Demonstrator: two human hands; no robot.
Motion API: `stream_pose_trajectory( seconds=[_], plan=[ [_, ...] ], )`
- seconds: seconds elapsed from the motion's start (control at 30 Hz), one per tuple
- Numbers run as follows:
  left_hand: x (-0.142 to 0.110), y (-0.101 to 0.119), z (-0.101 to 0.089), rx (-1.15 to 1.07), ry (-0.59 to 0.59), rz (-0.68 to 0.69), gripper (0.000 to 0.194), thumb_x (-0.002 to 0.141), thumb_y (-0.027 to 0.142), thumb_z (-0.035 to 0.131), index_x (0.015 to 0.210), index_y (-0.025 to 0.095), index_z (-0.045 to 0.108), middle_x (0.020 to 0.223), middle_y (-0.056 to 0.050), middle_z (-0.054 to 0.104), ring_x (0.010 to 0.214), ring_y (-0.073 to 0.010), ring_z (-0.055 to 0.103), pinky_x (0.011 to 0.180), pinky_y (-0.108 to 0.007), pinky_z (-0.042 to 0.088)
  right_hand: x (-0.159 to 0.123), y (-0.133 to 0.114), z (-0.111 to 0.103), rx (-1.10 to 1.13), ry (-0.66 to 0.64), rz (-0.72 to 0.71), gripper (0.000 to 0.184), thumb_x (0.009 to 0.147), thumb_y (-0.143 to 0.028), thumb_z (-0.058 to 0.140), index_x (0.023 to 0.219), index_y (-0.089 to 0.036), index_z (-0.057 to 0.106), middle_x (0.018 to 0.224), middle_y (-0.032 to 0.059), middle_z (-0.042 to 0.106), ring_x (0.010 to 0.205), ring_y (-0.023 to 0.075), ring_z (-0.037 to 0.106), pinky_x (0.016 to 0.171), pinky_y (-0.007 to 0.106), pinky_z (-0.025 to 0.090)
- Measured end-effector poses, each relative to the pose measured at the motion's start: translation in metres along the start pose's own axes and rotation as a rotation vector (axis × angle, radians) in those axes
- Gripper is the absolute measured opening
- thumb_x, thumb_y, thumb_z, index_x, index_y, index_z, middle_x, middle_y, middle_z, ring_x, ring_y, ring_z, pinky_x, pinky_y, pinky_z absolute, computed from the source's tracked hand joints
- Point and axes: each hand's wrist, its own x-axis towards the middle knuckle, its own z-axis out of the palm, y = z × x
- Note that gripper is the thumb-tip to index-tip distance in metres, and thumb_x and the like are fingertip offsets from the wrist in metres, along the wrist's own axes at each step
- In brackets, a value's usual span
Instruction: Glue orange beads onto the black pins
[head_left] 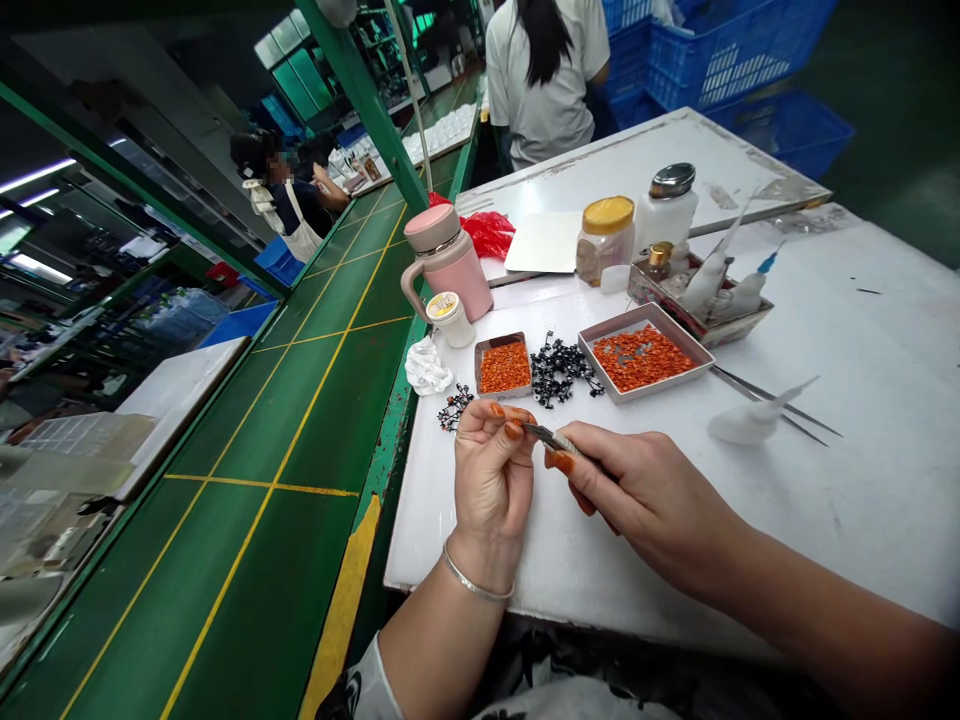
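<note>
My left hand (495, 465) is raised over the near edge of the white table, thumb and fingertips pinched together. Whatever small piece sits in that pinch is too small to name. My right hand (637, 490) grips what look like metal tweezers (551, 438) with a ridged grip, their tip meeting the left fingertips. Just beyond the hands lie a small box of orange-red chips (504, 367), a pile of small black parts (559, 368) and a larger tray of similar chips (645, 355). A few black parts (454, 408), some with orange on them, lie left of the left hand.
To the right lie a white squeeze bottle (754, 420) and long tweezers (806, 408). Behind stand a box of bottles (709, 295), a yellow-lidded jar (604, 240), a pink mug (448, 262) and crumpled tissue (427, 368). A green conveyor (300, 440) runs along the left; two people are farther off.
</note>
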Motion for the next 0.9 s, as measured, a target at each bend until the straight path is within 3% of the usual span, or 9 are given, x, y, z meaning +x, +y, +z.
stream_pose_trajectory(
  seconds=[0.37,0.9],
  plan=[
    [0.0013,0.0025,-0.0017,0.098,-0.078,0.091,0.022,0.063,0.011,0.079,0.075,0.019,0.063,0.073,0.005,0.070,0.069,-0.0049,0.067,0.064,-0.011,0.056,-0.0033,0.0017,-0.0057,-0.185,0.059,-0.022,0.030,0.096,-0.038,0.037,0.075,-0.019,0.047,0.057,-0.0023,0.050,0.049,0.0111,0.040,0.050,0.027,0.020],
    [0.0038,0.0051,-0.0021,0.138,-0.071,0.071,0.025,0.061,0.012,0.081,0.077,0.018,0.063,0.073,0.004,0.070,0.067,-0.0043,0.066,0.062,-0.010,0.056,-0.0029,0.0022,-0.0098,-0.287,0.123,-0.099,0.027,0.096,-0.033,0.040,0.075,-0.018,0.048,0.055,-0.0039,0.046,0.046,0.0097,0.038,0.049,0.027,0.020]
  ],
)
